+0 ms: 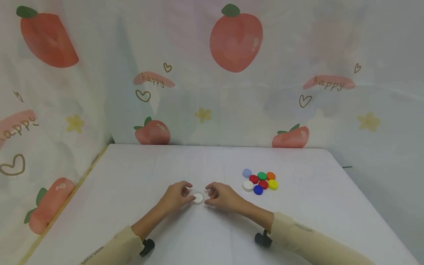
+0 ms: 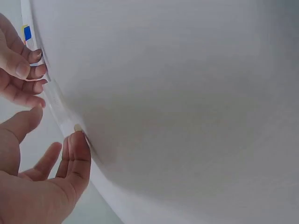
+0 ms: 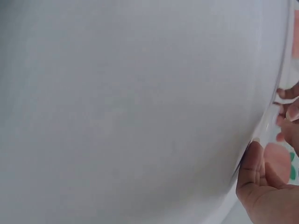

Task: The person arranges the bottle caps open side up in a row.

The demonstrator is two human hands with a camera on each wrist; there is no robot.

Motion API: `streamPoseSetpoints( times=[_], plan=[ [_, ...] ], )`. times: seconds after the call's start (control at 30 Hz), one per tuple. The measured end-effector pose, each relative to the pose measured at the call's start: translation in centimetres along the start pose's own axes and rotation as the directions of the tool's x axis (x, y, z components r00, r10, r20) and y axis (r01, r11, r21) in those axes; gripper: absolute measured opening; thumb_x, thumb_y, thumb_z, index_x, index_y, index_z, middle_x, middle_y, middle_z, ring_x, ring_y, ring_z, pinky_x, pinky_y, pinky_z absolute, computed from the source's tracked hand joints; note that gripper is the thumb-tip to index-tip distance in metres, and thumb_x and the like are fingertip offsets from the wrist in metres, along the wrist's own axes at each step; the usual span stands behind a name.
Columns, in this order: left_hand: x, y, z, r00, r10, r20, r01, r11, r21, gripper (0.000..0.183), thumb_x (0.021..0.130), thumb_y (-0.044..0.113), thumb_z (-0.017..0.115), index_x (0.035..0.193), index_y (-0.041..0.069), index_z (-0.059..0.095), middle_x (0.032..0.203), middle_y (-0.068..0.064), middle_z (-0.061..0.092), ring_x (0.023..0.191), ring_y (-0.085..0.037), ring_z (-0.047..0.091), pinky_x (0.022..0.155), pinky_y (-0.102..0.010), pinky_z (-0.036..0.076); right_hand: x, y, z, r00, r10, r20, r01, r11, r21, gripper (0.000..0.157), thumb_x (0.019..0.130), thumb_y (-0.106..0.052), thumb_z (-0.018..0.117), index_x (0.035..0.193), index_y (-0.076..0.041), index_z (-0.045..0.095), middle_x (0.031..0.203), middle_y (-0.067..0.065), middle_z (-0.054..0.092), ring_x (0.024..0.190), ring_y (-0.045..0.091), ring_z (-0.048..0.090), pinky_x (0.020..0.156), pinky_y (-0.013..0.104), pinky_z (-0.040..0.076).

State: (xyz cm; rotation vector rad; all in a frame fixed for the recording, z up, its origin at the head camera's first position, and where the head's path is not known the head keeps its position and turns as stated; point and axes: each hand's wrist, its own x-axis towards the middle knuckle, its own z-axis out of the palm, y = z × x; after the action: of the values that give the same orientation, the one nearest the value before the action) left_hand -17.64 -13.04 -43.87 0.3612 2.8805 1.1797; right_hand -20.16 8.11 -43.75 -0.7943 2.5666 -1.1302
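Observation:
A round white cap (image 1: 198, 198) lies on the white table between the two hands. My left hand (image 1: 176, 195) is just left of it, its thumb tip right at the cap's edge and its other fingers loosely bent. On the other side my right hand (image 1: 222, 197) rests with thumb and fingers spread apart, a short gap from the cap and holding nothing. The left wrist view shows the left hand (image 2: 51, 186) with thumb and fingertips apart, low by the tabletop. In the right wrist view, the right hand (image 3: 266, 191) is likewise loosely bent near the surface.
Right of the hands sits a cluster of caps: a white cap (image 1: 247, 186), a yellow cap (image 1: 273, 184), a blue cap (image 1: 258, 190), a green cap (image 1: 262, 176), an orange cap (image 1: 271, 176), a pale blue cap (image 1: 247, 172) and two red ones. A peach-print curtain (image 1: 238, 99) hangs behind.

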Motion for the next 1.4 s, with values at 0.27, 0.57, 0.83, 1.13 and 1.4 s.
streamPoseSetpoints(
  times=[0.27, 0.57, 0.83, 1.13, 1.4],
  plan=[
    [0.5, 1.3, -0.1, 0.997, -0.007, -0.073, 0.007, 1.000, 0.002, 0.034, 0.080, 0.016, 0.075, 0.107, -0.002, 0.064, 0.086, -0.006, 0.063, 0.076, -0.016, 0.058, 0.064, -0.029, 0.050, -0.5, 0.2, -2.0, 0.996, 0.085, -0.040, -0.082, 0.994, 0.067, 0.040, 0.084, -0.019, 0.072, 0.116, -0.001, 0.059, 0.094, 0.002, 0.060, 0.088, 0.018, 0.060, 0.071, 0.026, 0.053],
    [1.1, 2.6, 0.4, 0.998, 0.014, -0.058, -0.014, 1.000, 0.001, 0.033, 0.082, 0.016, 0.073, 0.108, -0.001, 0.064, 0.094, -0.012, 0.064, 0.081, -0.019, 0.059, 0.066, -0.030, 0.051, -0.9, 0.7, -3.6, 0.983, 0.149, -0.111, -0.140, 0.986, 0.085, 0.038, 0.084, -0.020, 0.072, 0.116, -0.003, 0.061, 0.097, 0.002, 0.062, 0.093, 0.020, 0.061, 0.073, 0.029, 0.054],
    [1.7, 3.9, 1.0, 0.998, 0.039, -0.045, -0.038, 0.999, 0.027, 0.032, 0.083, 0.017, 0.072, 0.109, -0.001, 0.064, 0.096, -0.014, 0.065, 0.081, -0.020, 0.059, 0.068, -0.032, 0.052, -1.4, 0.9, -4.9, 0.968, 0.194, -0.158, -0.180, 0.979, 0.098, 0.040, 0.085, -0.018, 0.071, 0.120, -0.001, 0.059, 0.097, 0.002, 0.062, 0.093, 0.020, 0.061, 0.072, 0.028, 0.054],
    [2.8, 5.7, 1.6, 0.995, 0.092, -0.044, -0.091, 0.996, 0.024, 0.033, 0.083, 0.016, 0.073, 0.108, -0.003, 0.063, 0.096, -0.016, 0.065, 0.080, -0.021, 0.061, 0.069, -0.033, 0.052, -2.1, 1.6, -6.5, 0.955, 0.208, -0.213, -0.200, 0.978, 0.056, 0.041, 0.087, -0.019, 0.069, 0.121, 0.000, 0.058, 0.100, 0.005, 0.062, 0.092, 0.021, 0.060, 0.074, 0.029, 0.053],
    [3.7, 7.1, 2.0, 0.994, 0.100, -0.039, -0.100, 0.995, 0.007, 0.034, 0.084, 0.017, 0.071, 0.111, -0.002, 0.062, 0.099, -0.017, 0.065, 0.084, -0.022, 0.061, 0.073, -0.033, 0.052, -2.8, 2.3, -7.9, 0.942, 0.225, -0.249, -0.220, 0.974, 0.048, 0.041, 0.089, -0.021, 0.067, 0.122, 0.000, 0.057, 0.100, 0.006, 0.061, 0.092, 0.021, 0.059, 0.073, 0.028, 0.053]
  ],
)
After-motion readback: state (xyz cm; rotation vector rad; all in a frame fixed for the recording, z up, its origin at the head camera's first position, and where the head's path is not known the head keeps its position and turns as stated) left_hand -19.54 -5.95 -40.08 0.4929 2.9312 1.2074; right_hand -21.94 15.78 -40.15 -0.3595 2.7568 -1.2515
